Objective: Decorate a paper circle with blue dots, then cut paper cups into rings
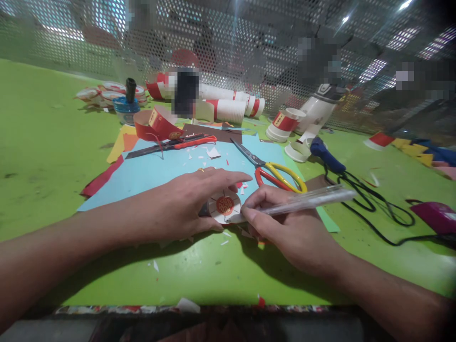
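Note:
Between the thumb and fingers of my left hand (188, 202) is a round white paper disc (214, 214) with a red-orange emblem and short dark lines around it. Something dark sits behind its left edge, mostly hidden by the hand. My right hand (285, 223) pinches a clear-barrelled pen (309, 198), its tip at the disc's lower right edge. Just beyond the hands lie scissors (261, 164) with one red and one yellow handle, blades apart. Light blue paper (142, 178) spreads under them, strewn with small white and red scraps.
Beyond are a red-handled cutter (194, 141), a red paper strip (162, 124), a blue-rimmed tub (125, 111) and stacked paper cups (230, 110). A blue glue gun (327, 156) trails black cord on the right, near a magenta object (432, 216). A perforated screen (231, 47) borders the green table (124, 270).

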Demonstrator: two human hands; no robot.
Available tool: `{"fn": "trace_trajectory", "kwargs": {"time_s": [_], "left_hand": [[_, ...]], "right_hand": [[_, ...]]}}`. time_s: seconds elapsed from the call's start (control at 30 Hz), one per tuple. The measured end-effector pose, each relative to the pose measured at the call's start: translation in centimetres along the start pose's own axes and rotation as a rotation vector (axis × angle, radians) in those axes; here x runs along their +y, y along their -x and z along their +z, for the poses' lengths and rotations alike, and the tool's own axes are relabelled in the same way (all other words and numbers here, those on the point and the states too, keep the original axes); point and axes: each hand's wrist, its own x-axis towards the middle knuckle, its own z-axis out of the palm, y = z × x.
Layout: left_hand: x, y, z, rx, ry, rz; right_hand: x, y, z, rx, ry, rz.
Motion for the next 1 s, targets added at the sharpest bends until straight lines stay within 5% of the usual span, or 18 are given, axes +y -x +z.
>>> {"fn": "trace_trajectory", "kwargs": {"time_s": [1.0], "left_hand": [[-0.23,-0.02,0.05,0.004,-0.019,0.054]], "right_hand": [[-0.03,-0.10,-0.01,-0.006,0.009,0.007]]}}
